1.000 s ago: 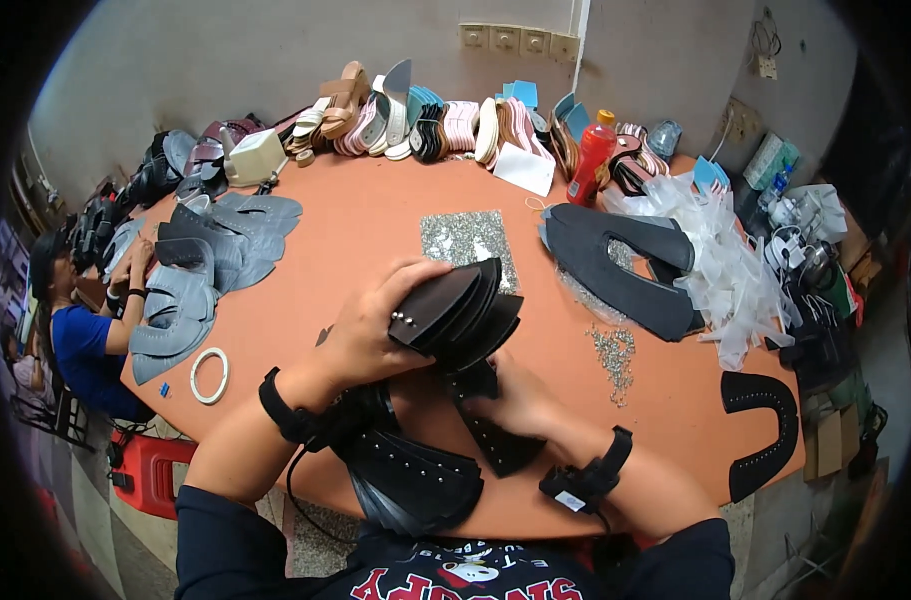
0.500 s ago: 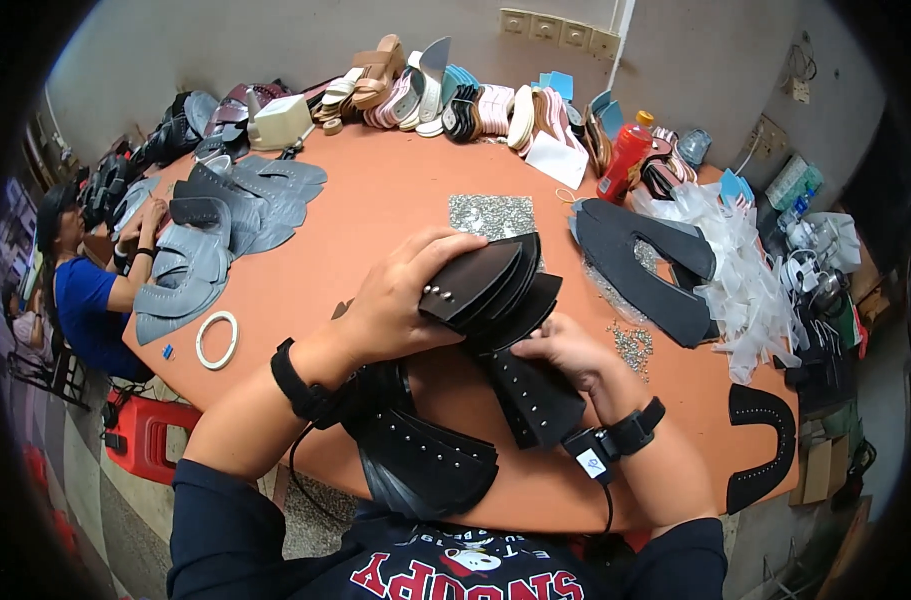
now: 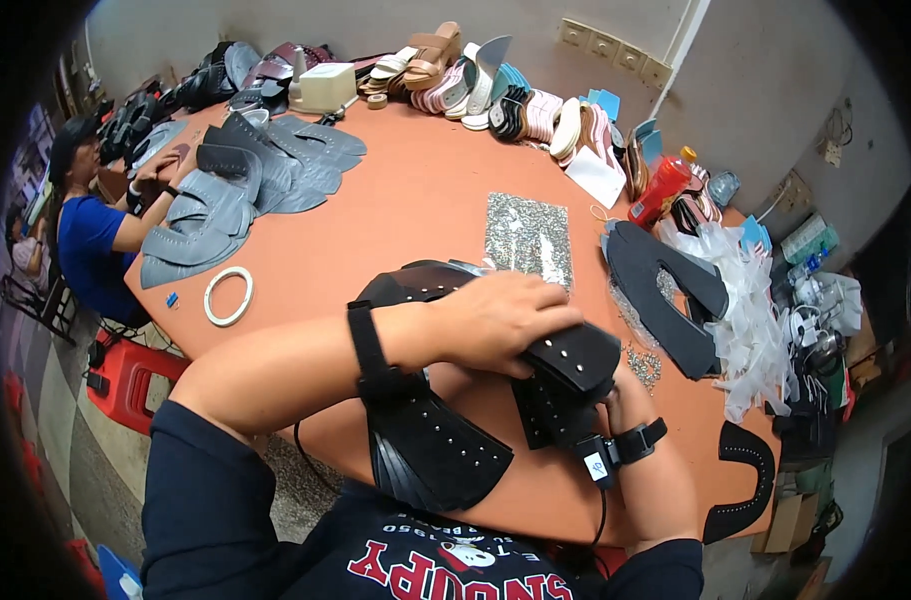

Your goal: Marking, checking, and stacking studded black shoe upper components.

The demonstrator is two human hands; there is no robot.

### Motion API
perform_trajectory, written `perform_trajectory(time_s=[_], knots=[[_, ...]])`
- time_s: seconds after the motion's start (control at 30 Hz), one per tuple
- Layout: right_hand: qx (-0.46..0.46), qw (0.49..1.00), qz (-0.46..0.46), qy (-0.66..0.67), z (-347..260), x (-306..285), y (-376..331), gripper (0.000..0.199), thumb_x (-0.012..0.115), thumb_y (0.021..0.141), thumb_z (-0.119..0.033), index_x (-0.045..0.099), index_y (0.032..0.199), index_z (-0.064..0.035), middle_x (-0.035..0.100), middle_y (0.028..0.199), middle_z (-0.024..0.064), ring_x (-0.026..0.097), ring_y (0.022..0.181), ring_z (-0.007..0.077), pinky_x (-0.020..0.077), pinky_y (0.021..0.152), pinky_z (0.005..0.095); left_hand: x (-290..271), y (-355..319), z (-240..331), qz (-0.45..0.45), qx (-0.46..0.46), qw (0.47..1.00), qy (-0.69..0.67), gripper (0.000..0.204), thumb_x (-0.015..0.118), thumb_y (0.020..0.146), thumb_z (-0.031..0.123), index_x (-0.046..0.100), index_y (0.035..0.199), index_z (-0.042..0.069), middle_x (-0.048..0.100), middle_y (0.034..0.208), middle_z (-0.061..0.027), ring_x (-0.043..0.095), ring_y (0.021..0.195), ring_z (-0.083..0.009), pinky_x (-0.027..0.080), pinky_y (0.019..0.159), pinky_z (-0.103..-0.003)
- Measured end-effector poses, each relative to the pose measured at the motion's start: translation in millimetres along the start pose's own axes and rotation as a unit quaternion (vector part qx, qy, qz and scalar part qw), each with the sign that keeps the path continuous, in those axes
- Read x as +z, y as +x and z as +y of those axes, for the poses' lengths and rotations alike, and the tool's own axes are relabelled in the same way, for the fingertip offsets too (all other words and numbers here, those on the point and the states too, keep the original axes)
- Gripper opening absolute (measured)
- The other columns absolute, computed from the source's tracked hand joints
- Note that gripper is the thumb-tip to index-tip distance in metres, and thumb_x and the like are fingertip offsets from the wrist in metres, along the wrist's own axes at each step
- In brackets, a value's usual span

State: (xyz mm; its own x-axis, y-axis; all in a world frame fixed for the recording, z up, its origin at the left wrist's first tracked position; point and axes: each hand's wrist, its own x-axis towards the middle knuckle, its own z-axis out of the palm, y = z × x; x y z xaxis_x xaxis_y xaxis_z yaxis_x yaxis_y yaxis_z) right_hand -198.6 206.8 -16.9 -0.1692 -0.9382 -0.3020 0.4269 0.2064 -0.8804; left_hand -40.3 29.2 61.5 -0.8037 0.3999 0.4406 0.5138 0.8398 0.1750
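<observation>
My left hand (image 3: pixel 510 318) is closed over the top of a stack of black studded shoe uppers (image 3: pixel 575 358), its fingers bent around the far side. My right hand (image 3: pixel 630 402) is against the right side of that stack, and its fingers are mostly hidden behind it. Nearer to me, more black studded uppers (image 3: pixel 440 455) lie fanned out beneath my left forearm. Dark curved pieces (image 3: pixel 415 282) show behind my left wrist; whether they join the held stack I cannot tell. At the right table edge lies a single U-shaped black studded upper (image 3: pixel 750 480).
On the orange table (image 3: pixel 395 190) lie a bag of metal studs (image 3: pixel 525 235), loose studs (image 3: pixel 643 368), black U-shaped pieces (image 3: pixel 665 290), grey uppers (image 3: pixel 275 165) and a white ring (image 3: pixel 228 296). A red bottle (image 3: pixel 663 185) stands far right. A person in blue (image 3: pixel 100 235) sits at left.
My left hand has moved right and down with the stack, turning it over toward my right hand. The view has shifted, so the table things appear displaced.
</observation>
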Motion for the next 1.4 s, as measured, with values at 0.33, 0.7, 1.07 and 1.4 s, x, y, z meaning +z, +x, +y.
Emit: perform_trajectory(time_s=[0.33,0.7,1.07,1.4], knots=[[0.055,0.995,0.078,-0.043,6,-3,-17,0.038,0.046,0.099,-0.029,0.055,0.121,0.0005,0.064,0.108,0.0083,0.064,0.093,0.0162,0.0518,0.082,0.0303,-18,4,0,-0.261,-0.081,0.959,-0.079,0.112,0.083,0.062,0.042,0.021,0.147,0.007,0.03,0.148,-0.019,0.029,0.138,-0.0327,0.018,0.11,-0.06],[-0.101,0.856,0.077,-0.502,-25,87,-19,0.102,0.081,0.069,-0.035,0.022,0.145,0.0011,0.028,0.145,0.0267,0.028,0.137,0.0375,0.027,0.111,0.0427,-43,-153,-21,0.14,-0.53,0.79,-0.273,0.079,0.063,0.088,0.044,0.029,0.141,-0.004,0.038,0.138,-0.0297,0.044,0.126,-0.0379,0.04,0.101,-0.043],[-0.147,0.82,0.142,-0.534,10,78,-5,0.096,0.079,0.067,-0.019,0.027,0.145,-0.0052,0.039,0.138,0.0214,0.041,0.127,0.0346,0.0351,0.105,0.0411,-9,-143,14,0.174,-0.475,0.748,-0.429,0.09,0.065,0.088,0.034,0.01,0.146,-0.007,0.02,0.149,-0.0278,0.022,0.14,-0.033,0.02,0.113,-0.036],[-0.175,0.87,-0.015,-0.462,7,148,-57,0.066,0.067,0.084,-0.019,0.037,0.137,0.0053,0.045,0.137,0.0228,0.044,0.128,0.0324,0.0325,0.107,0.038,-4,-174,107,0.293,-0.548,0.566,-0.542,0.077,0.05,0.098,0.029,0.0,0.147,-0.004,0.007,0.154,-0.0236,0.007,0.144,-0.0282,0.014,0.115,-0.035]])
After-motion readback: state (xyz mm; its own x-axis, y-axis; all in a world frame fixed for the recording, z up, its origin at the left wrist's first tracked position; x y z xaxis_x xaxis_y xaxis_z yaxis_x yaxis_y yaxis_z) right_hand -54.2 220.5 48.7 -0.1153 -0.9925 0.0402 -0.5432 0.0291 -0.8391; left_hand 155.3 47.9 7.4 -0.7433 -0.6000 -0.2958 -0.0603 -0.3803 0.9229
